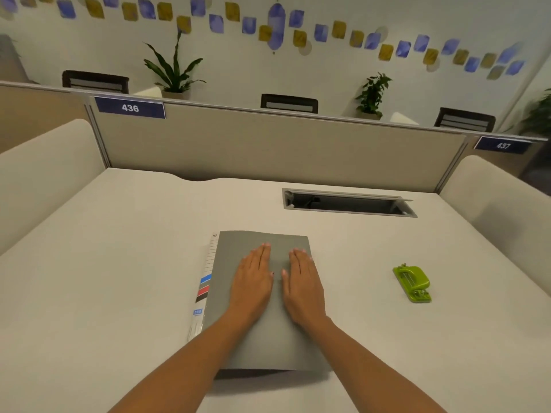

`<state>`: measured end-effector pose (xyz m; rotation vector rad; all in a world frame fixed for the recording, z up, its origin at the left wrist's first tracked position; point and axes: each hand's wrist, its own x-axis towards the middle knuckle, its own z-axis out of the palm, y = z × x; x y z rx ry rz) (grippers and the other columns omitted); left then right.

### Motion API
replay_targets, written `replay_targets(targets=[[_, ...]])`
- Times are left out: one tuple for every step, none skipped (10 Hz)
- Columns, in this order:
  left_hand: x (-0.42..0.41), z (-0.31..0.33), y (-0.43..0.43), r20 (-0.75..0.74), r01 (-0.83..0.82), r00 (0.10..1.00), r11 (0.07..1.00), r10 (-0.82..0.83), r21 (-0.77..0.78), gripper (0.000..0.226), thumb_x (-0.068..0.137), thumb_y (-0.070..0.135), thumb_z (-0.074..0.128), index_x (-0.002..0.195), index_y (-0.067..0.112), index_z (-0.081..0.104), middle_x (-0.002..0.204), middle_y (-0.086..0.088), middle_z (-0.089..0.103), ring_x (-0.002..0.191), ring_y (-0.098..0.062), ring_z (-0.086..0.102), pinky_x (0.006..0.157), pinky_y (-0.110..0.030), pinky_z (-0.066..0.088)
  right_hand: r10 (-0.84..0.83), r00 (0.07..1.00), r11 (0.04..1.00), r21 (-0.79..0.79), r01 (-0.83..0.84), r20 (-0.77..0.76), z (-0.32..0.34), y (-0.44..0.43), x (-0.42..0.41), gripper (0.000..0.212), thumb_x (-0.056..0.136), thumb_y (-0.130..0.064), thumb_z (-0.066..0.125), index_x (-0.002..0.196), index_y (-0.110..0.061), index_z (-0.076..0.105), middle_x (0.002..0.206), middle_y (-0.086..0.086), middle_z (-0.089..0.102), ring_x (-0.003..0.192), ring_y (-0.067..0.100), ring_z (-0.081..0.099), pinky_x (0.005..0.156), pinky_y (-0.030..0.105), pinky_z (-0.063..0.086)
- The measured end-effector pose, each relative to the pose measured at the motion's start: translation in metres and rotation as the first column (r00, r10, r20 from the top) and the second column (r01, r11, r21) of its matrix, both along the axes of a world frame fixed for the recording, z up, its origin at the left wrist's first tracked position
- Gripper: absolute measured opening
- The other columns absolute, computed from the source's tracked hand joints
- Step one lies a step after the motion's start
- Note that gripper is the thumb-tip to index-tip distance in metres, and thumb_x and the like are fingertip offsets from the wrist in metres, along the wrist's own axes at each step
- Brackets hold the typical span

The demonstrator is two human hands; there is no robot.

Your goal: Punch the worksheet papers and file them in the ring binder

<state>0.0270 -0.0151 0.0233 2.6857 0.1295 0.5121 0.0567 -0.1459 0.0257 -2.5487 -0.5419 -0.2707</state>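
We see both hands flat with straight fingers, left hand [253, 278] and right hand [302, 281], side by side on the closed grey ring binder [268, 347]; the green hole punch [413, 283] lies apart on the worktop [119, 263].

A pale desk [119, 263] is stretching toward a beige partition [268, 144] that is carrying blue number plates, 436 [130, 108] at left and 437 [503, 145] at right, while rounded cream side panels [44, 174] are flanking it and an open cable hatch [348, 203] is sitting near its far right. Behind the partition, three dark chair backs [288, 103] and two potted plants [173, 67] are showing against a white wall [328, 76], where a band of blue and yellow patches [277, 25] is curving across.
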Motion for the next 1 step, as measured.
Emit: replay_targets(targets=[[0.0075,0.0142,0.0065,0.052,0.006,0.999,0.999,-0.008,0.046,0.066,0.099,0.033,0.032,0.151,0.017,-0.006,0.16,0.001,-0.007,0.148,-0.015,-0.006,0.118,-0.03,-0.009,0.003,0.993,0.999,-0.037,0.001,0.118,0.0173,0.0072,0.0152,0.06,0.102,-0.036,0.027,0.154,-0.015,0.007,0.162,-0.002,-0.002,0.149,0.012,-0.006,0.12,0.025,-0.008]])
